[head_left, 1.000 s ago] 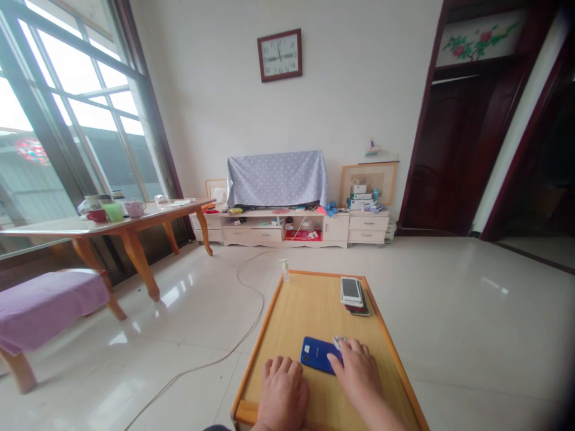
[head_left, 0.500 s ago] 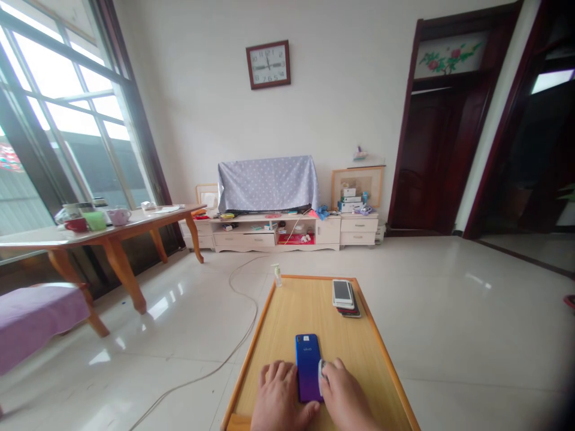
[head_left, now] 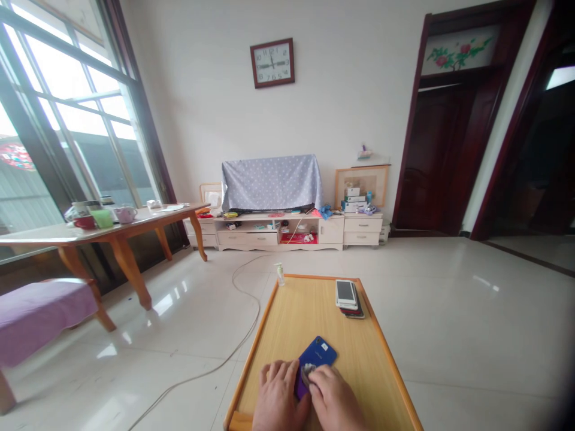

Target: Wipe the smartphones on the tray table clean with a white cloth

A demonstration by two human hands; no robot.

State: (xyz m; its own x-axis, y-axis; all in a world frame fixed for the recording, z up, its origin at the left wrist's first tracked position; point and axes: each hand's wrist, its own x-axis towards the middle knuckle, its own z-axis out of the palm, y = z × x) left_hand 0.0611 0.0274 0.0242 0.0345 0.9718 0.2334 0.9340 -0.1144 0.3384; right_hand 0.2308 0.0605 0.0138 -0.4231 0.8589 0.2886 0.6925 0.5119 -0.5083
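Observation:
A blue-to-purple phone (head_left: 320, 355) lies back side up on the low wooden table, tilted so its top points to the upper right. My left hand (head_left: 277, 392) holds it along its left edge, fingers resting at the side and thumb near the lower end. My right hand (head_left: 336, 396) is closed on a small grey-white wad (head_left: 307, 372), which looks like a cloth or tissue, pressed against the phone's back. Both hands cover the phone's lower part.
Several stacked phones (head_left: 348, 297) sit at the table's far right. A small pump bottle (head_left: 280, 275) stands at the far left corner. The table (head_left: 269, 335) has a raised orange rim. A cable (head_left: 215, 362) runs along the floor at left.
The phone has turned clockwise from nearly straight to slanted. My right hand and the wad have moved left, from the phone's right edge onto its back.

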